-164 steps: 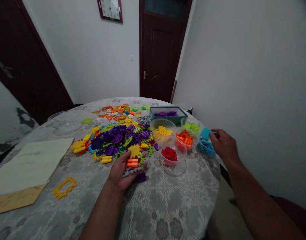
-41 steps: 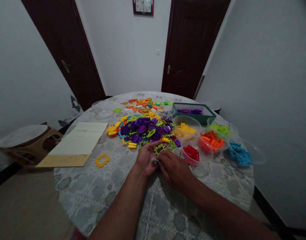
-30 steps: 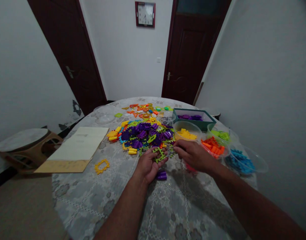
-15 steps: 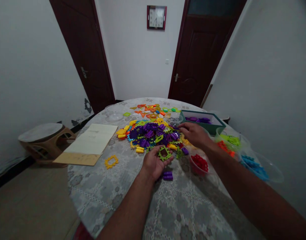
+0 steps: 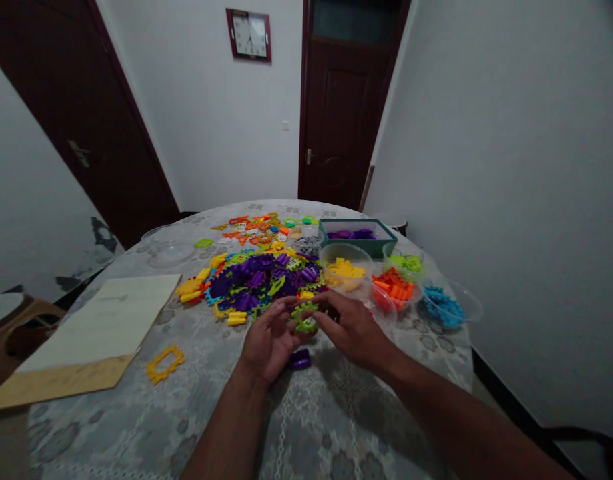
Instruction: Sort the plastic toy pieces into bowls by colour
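A lime green toothed frame piece [image 5: 305,318], a plastic building block, is between my hands. My right hand [image 5: 353,327] pinches its right edge with thumb and fingers. My left hand [image 5: 269,343], palm up with fingers apart and slightly curled, lies just left of the piece. Below them a purple block [image 5: 301,360] rests on the tablecloth. Behind my hands spreads a mixed pile of blocks [image 5: 256,277], mostly purple, with yellow, green and blue ones.
Clear tubs hold sorted yellow blocks [image 5: 345,268], orange blocks [image 5: 393,288], green blocks [image 5: 406,263] and blue blocks [image 5: 442,307]. The red tub is mostly hidden. A dark green box [image 5: 383,248] holds purple pieces. A yellow frame [image 5: 165,364] and paper [image 5: 96,320] lie left.
My right hand dropped blocks among the tubs, last reaching near the dark green box, and has come back to the green frame piece in my left palm. The view has turned right.
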Available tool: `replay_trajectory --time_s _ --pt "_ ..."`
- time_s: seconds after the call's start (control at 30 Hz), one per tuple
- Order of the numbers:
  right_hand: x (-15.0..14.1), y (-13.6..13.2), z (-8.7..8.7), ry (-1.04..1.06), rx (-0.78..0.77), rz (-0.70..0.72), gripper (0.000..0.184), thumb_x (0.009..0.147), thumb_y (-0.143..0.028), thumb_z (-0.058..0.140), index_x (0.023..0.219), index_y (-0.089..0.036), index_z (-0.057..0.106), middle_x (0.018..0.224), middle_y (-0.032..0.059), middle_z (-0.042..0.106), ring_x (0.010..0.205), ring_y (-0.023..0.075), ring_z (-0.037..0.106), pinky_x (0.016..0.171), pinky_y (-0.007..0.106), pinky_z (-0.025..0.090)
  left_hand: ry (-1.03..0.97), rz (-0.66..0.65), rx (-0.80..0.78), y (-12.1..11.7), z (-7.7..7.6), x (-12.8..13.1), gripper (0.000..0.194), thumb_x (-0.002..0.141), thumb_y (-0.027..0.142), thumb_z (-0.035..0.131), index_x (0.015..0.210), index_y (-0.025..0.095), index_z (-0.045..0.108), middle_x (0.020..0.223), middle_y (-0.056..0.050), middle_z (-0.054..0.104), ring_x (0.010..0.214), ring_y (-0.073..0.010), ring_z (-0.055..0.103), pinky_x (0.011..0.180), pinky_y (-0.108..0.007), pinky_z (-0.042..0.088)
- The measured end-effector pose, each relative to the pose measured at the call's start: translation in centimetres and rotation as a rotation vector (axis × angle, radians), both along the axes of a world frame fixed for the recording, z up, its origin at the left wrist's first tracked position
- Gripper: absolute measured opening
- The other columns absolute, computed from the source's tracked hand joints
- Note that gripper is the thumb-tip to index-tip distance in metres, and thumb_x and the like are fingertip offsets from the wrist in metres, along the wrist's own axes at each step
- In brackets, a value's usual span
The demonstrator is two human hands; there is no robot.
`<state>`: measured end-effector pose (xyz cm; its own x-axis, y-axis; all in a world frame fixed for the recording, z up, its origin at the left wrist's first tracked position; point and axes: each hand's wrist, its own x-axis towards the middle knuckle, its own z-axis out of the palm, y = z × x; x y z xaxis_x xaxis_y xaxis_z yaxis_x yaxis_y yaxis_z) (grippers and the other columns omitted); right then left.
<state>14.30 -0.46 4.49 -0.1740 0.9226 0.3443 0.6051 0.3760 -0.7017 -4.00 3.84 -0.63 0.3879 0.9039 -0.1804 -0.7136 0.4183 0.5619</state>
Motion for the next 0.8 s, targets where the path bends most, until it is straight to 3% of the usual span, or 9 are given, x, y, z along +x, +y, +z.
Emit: replay_trajectory --time_s 0.13,0.33,0.47,0.53,0.63,0.73,0.8 --pt "5.6 1.0 1.2 -0.069 0.058 -0.164 0.023 0.096 -0.029 0.060 0.116 -0.022 0.070 0.092 0.0024 0.076 0.079 0.0167 0.069 0.076 0.029 0.051 0.046 0.086 -0.045 0.1 0.2 -0.2 0.019 0.088 0.022 0.062 0.102 0.013 0.072 0.109 -0.016 0.074 0.102 -0.0313 0.073 0.081 -0.047 0.063" --pt "17.7 6.5 2.3 -0.290 0.160 -0.580 0.030 0.091 -0.029 0.058 0.116 -0.019 0.073 0.101 0.0076 0.078 0.085 0.0209 0.071 0.080 0.033 0.051 0.020 0.233 -0.085 0.8 0.1 -0.6 0.018 0.084 0.023 0.061 0.093 0.012 0.072 0.099 -0.014 0.074 0.090 -0.0269 0.074 0.074 -0.043 0.063" --pt "22.6 9.1 2.3 -0.454 0.189 -0.809 0.036 0.089 -0.025 0.056 0.115 -0.010 0.073 0.105 0.0184 0.077 0.092 0.0302 0.072 0.088 0.043 0.052 -0.006 0.322 -0.086 0.9 0.1 -0.9 0.018 0.082 0.025 0.061 0.090 0.013 0.072 0.093 -0.011 0.074 0.081 -0.0226 0.072 0.069 -0.038 0.061" --pt "21.9 9.1 2.1 -0.508 0.342 -0.805 0.037 0.089 -0.022 0.052 0.116 -0.005 0.072 0.111 0.0242 0.075 0.102 0.0349 0.070 0.097 0.051 0.049 -0.013 0.358 -0.084 0.9 0.1 -1.0 0.018 0.081 0.026 0.062 0.089 0.013 0.073 0.091 -0.010 0.073 0.080 -0.0214 0.071 0.068 -0.036 0.060" --pt "16.0 6.7 1.2 -0.485 0.539 -0.623 0.033 0.094 -0.021 0.049 0.118 -0.010 0.069 0.122 0.0197 0.072 0.118 0.0313 0.064 0.110 0.050 0.044 -0.012 0.410 -0.070 1.0 0.0 -1.2 0.017 0.079 0.026 0.064 0.087 0.014 0.073 0.089 -0.009 0.073 0.077 -0.0201 0.070 0.068 -0.035 0.058" --pt "6.7 2.3 -1.1 -0.349 0.550 -0.183 0.027 0.097 -0.020 0.051 0.119 -0.016 0.067 0.123 0.0145 0.071 0.119 0.0262 0.063 0.109 0.046 0.048 0.000 0.505 -0.053 1.2 0.0 -1.5 0.017 0.077 0.027 0.066 0.085 0.014 0.072 0.087 -0.007 0.073 0.075 -0.0192 0.069 0.067 -0.034 0.057" --pt "1.1 -0.3 -3.5 -0.364 0.439 0.024 0.035 0.096 -0.020 0.053 0.129 -0.018 0.063 0.137 0.0149 0.064 0.131 0.0273 0.056 0.113 0.048 0.046 0.015 0.591 -0.033 1.3 0.0 -2.0 0.016 0.076 0.028 0.067 0.084 0.015 0.072 0.084 -0.006 0.073 0.074 -0.0186 0.069 0.068 -0.034 0.056"
